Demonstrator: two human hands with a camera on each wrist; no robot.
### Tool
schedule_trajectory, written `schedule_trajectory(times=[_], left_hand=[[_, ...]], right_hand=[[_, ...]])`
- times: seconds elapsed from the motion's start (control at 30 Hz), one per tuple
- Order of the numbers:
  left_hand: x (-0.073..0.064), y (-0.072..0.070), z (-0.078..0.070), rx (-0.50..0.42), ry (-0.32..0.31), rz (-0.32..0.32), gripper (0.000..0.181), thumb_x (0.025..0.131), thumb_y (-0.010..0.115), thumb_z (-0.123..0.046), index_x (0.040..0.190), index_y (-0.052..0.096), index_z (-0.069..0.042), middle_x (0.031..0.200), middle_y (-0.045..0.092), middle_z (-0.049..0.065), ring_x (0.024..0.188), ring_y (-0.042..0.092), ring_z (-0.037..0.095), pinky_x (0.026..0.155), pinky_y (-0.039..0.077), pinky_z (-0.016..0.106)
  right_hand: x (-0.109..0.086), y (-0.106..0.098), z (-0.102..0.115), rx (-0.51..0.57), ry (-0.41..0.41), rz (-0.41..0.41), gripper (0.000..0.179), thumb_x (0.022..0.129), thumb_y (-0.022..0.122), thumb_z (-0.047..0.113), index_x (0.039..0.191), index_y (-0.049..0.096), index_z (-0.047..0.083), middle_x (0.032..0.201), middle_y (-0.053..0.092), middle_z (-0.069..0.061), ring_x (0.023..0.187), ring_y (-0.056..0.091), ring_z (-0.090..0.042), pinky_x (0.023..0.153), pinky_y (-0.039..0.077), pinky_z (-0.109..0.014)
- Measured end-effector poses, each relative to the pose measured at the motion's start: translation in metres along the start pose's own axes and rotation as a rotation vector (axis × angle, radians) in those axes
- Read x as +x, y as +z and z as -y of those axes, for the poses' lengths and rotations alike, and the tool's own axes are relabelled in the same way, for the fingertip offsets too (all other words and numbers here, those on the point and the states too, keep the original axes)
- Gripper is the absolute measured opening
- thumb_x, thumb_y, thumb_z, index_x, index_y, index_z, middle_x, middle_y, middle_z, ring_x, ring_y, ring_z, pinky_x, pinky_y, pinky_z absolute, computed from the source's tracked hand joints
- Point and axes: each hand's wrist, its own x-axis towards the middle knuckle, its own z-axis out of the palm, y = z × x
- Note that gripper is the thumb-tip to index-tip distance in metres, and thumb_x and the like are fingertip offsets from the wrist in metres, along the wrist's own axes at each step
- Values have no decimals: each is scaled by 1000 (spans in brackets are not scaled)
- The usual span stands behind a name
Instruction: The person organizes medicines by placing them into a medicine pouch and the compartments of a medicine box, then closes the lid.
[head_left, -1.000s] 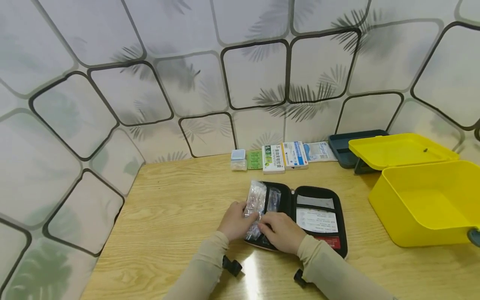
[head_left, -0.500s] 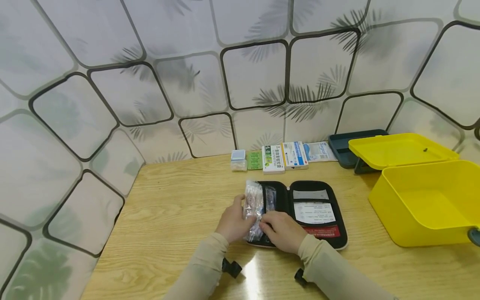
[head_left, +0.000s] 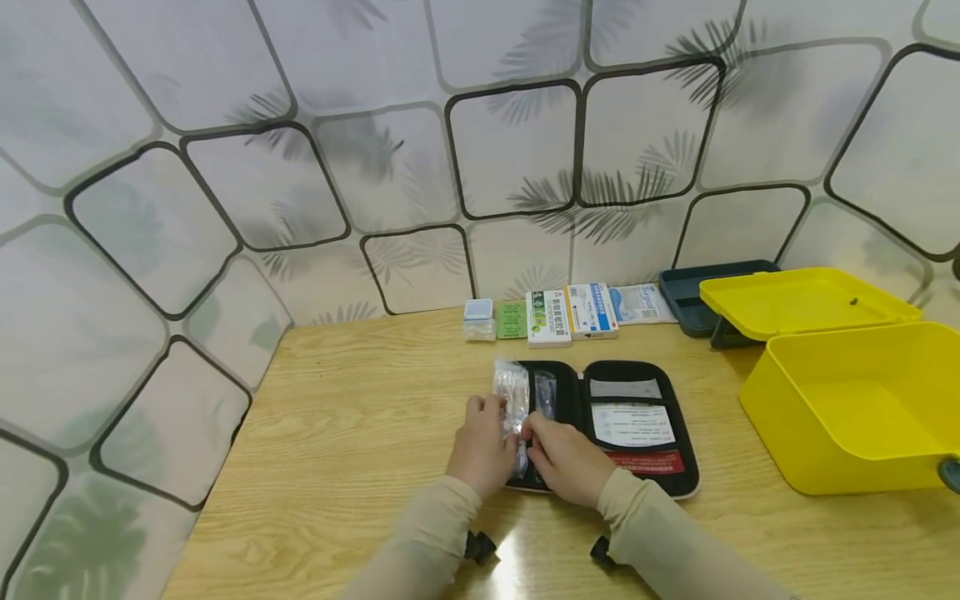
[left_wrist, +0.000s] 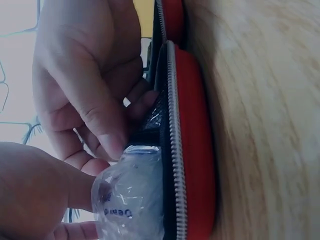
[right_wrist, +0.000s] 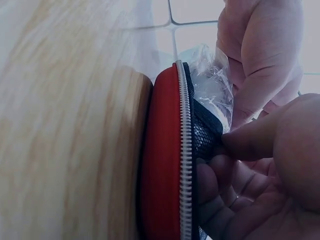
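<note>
A zippered case with a black lining (head_left: 572, 392) and a red shell (left_wrist: 195, 150) lies spread out on the table. Its left half bears a clear plastic packet (head_left: 512, 390), which sticks up past the case's far edge. My left hand (head_left: 483, 446) grips this crinkled packet from the left side, fingers over its top. Between thumb and finger, my right hand (head_left: 566, 458) pinches the elastic edge of the black mesh pocket (right_wrist: 207, 132), right beside the packet. Papers (head_left: 633, 425) and a red card (head_left: 648, 462) sit under straps in the right half.
Along the wall stand a small blue-and-white pack (head_left: 478, 320), a green pack (head_left: 512, 319), two medicine boxes (head_left: 548, 318) and a mask packet (head_left: 641, 303). At right is a yellow bin (head_left: 817, 425) with its lid up, a dark tray (head_left: 686, 292) behind it.
The case has turned slightly and now lies straighter. My left hand has shifted right, its fingers now over the packet. My right hand stays at the pocket edge.
</note>
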Motion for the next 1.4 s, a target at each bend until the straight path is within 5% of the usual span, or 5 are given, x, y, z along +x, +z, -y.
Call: schedule_trajectory(times=[0.27,0.5,0.73,1.03,1.4], left_hand=[[-2,1,-2,86,23,-19,41,85,71,-16,120,53,-4,108,56,17,68,59,29,60,53,37],[-3,2,-2,146,85,-13,34,86,71,-21,110,55,-3,95,61,14,74,62,29,67,54,41],[-2,1,0,94,77,21,30,87,70,-18,110,57,-2,95,62,10,82,61,24,74,53,38],[-1,8,2,44,99,31,31,88,69,-17,112,57,-1,97,62,10,86,60,24,77,52,38],[-6,20,-3,172,219,39,13,98,51,-18,96,55,-6,88,59,7,85,57,27,75,50,37]], right_hand=[[0,-24,-2,-9,44,87,11,93,61,9,102,58,13,84,56,8,74,53,-6,67,48,-27],[-14,-113,-45,-89,389,120,38,97,57,32,119,58,1,114,61,-17,101,58,-30,86,48,-51],[-29,-140,-87,-105,670,156,59,95,56,42,126,49,-8,109,57,-27,83,54,-30,65,49,-37],[-23,-129,-87,-154,573,196,53,95,59,35,121,54,-10,119,56,-33,102,54,-38,86,47,-53],[-20,-125,-86,-167,584,218,54,95,57,38,123,54,-8,123,53,-33,109,52,-41,92,43,-59]])
